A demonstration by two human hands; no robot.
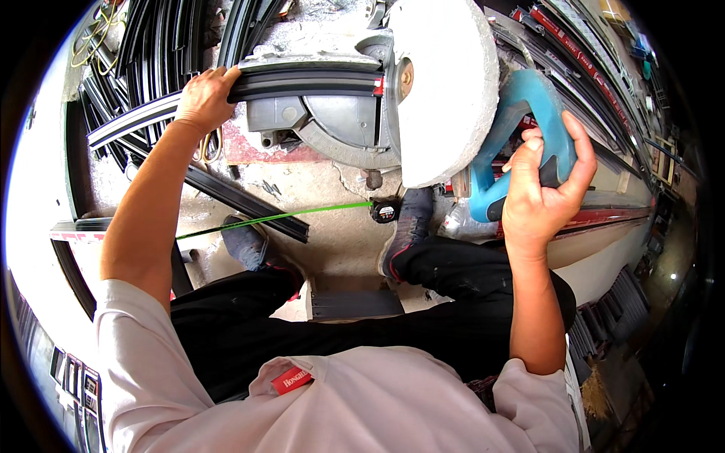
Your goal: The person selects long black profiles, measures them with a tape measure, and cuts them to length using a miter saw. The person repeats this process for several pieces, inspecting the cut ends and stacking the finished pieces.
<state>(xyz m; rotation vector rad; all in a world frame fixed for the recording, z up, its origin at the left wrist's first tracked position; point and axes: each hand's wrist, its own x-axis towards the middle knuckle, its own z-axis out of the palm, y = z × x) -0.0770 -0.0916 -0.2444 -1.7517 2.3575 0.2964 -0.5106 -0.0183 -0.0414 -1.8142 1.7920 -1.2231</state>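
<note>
A long black profile strip (302, 81) lies across the grey bed of a miter saw (340, 121), against its dusty fence. My left hand (205, 100) is closed over this strip, left of the saw. The strip's right end, with a small red patch, reaches the large white, dust-covered blade guard (447, 90). To the right of the guard is the saw's blue loop handle (491, 155). My right hand (540, 192) has its fingers and thumb wrapped round the handle's right side. The guard hides the blade, so whether it touches the strip cannot be seen.
A tape measure (385, 211) lies on the floor between my shoes, its green tape (302, 211) drawn out leftward. Another black strip (249, 204) lies slanted below the saw. Bundled black profiles (162, 45) fill the far left. Long strips (581, 53) lie at the far right.
</note>
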